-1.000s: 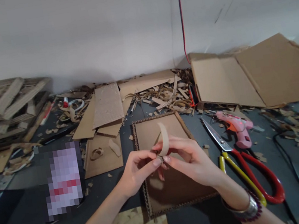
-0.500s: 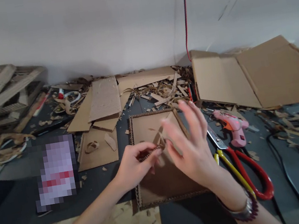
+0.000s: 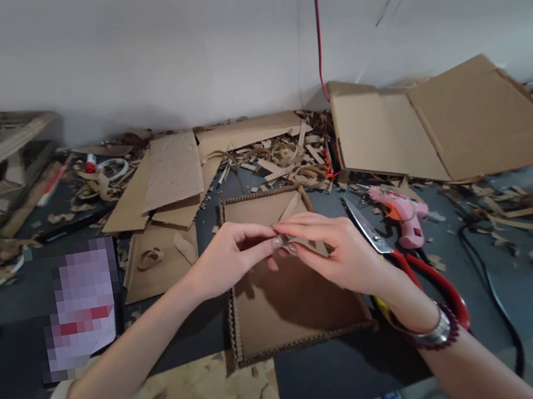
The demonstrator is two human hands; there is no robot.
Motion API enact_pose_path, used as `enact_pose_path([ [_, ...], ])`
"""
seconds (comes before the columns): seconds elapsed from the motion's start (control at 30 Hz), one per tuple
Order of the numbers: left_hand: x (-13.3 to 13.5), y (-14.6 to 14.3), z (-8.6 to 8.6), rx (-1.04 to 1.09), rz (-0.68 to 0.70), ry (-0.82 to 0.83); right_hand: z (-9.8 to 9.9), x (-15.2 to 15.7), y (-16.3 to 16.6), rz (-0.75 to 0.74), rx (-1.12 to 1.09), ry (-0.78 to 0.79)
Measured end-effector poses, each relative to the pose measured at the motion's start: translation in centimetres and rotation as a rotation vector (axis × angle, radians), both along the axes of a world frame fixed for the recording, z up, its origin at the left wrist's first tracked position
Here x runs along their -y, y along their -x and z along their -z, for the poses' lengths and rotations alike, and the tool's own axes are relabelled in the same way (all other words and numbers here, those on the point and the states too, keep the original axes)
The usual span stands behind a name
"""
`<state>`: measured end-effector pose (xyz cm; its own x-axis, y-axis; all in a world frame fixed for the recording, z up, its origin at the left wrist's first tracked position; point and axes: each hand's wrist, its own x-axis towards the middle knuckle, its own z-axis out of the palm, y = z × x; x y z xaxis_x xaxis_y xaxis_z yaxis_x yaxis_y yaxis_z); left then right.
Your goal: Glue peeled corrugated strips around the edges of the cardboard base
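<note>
Palms down, left hand and right hand meet fingertip-to-fingertip.

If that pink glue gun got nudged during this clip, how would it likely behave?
The pink glue gun appears to lie on its side, so it would probably slide or rock rather than tip. Its plastic-looking body seems light for its bulk, so even a small push could likely move it.

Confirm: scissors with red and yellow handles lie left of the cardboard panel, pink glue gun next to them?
No: the scissors lie right of the cardboard panel, not left, as the head view shows. The pink glue gun is next to them, as you said.
</note>
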<state>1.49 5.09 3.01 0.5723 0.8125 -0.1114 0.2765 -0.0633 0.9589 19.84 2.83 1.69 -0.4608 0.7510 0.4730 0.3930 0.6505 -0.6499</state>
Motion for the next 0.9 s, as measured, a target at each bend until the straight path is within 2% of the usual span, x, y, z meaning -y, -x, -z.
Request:
enact_pose_path([
  [0.17, -0.1, 0.1, -0.6, -0.046, 0.100, 0.025, 0.6, 0.3, -0.2, -0.047, -0.135, 0.151],
  [0.3, -0.1, 0.1, -0.5, -0.046, 0.134, -0.024, 0.9, 0.5, 0.0, -0.009, -0.161, 0.204],
  [0.67, 0.3, 0.0, -0.3, -0.172, 0.154, -0.134, 1.4, 1.2, 0.6, 0.167, -0.233, 0.255],
  [0.77, 0.9, -0.3, -0.3, -0.177, 0.191, -0.119, 1.6, 1.2, 0.8, 0.226, -0.244, 0.275],
  [0.9, 1.0, -0.6, -0.5, -0.119, 0.184, -0.058, 1.5, 1.0, 0.6, 0.204, -0.274, 0.243],
])
